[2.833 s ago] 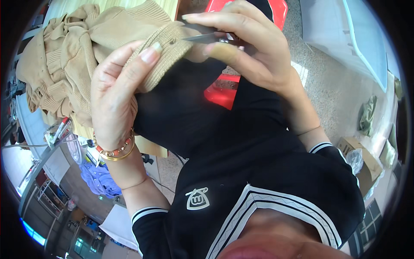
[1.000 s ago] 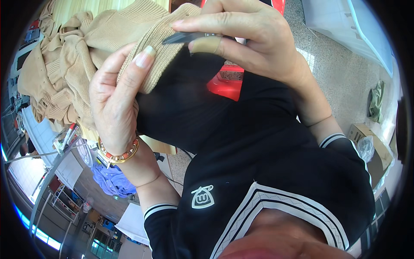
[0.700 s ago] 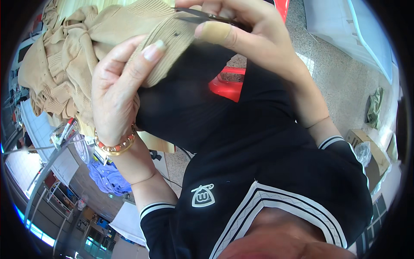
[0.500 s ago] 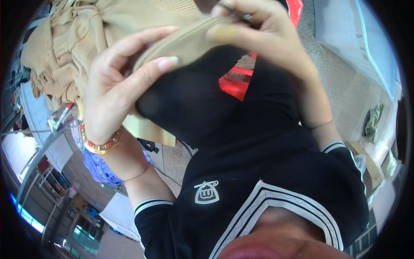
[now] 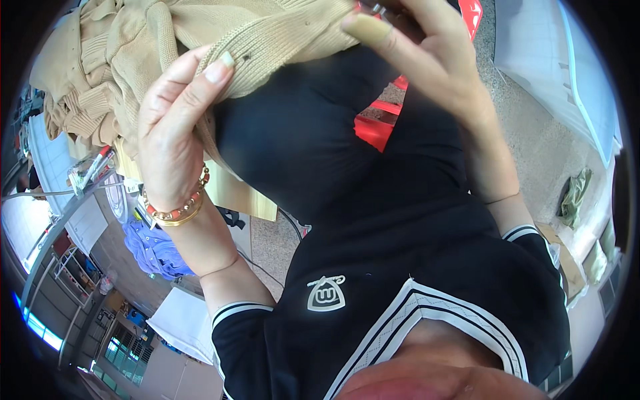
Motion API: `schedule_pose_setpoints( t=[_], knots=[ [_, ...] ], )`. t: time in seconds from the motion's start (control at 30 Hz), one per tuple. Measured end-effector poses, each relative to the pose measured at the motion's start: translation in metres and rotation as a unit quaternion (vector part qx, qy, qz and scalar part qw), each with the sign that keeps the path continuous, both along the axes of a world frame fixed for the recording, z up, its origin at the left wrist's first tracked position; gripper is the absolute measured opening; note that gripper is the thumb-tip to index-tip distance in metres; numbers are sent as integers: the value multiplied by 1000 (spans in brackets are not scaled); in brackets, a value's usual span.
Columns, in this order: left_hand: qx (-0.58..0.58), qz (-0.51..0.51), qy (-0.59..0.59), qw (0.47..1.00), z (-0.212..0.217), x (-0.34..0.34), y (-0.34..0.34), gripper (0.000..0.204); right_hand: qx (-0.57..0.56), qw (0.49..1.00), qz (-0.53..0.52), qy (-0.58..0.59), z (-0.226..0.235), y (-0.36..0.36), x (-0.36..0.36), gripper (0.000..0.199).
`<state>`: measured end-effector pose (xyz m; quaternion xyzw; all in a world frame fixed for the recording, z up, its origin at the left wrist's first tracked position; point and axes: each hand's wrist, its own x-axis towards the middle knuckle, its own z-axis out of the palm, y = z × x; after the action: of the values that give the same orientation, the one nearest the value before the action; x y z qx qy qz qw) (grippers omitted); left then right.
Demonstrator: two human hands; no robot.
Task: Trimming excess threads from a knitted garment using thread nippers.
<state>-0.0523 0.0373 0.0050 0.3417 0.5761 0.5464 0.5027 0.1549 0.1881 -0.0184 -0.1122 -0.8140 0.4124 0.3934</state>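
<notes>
Beige ribbed knit garment (image 5: 200, 40), bunched at upper frame above the black shirt (image 5: 373, 253). Left hand (image 5: 170, 133), beaded bracelet (image 5: 177, 210) at the wrist, closed on its ribbed hem, apparently tensioning it. Right hand (image 5: 417, 50), right of the hem, pinches a small metal tool (image 5: 373, 8), mostly cropped, seemingly working the hem.

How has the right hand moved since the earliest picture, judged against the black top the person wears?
Yes. The right hand has moved upward, away from the black top, and is now partly cut off by the picture's upper rim.
</notes>
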Motion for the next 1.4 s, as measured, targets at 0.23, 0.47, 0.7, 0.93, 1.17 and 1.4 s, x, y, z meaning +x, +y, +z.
schedule_pose_setpoints(
  t=[0.23, 0.47, 0.7, 0.93, 1.17, 1.4],
  knots=[
    [49, 37, -35, 998, -5, 10, -2, 30, 171, 982, 23, 80, -34, 4, -22, 45],
    [43, 42, -37, 997, -6, 13, -2, 28, 94, 993, -8, -71, 0, -20, -10, 41],
    [55, 48, -30, 997, -7, 12, -3, 29, 88, 996, -8, -22, -1, -23, -15, 34],
    [51, 47, -24, 997, -6, 13, 0, 29, 24, 998, 36, 35, -9, -21, -18, 32],
    [6, 13, 15, 1000, 3, 11, 0, 28, -342, 920, 167, -92, -18, -15, -34, 30],
    [3, 39, 144, 989, -14, -7, -19, 30, -347, 930, 99, -72, 8, -5, -33, 22]
  ],
)
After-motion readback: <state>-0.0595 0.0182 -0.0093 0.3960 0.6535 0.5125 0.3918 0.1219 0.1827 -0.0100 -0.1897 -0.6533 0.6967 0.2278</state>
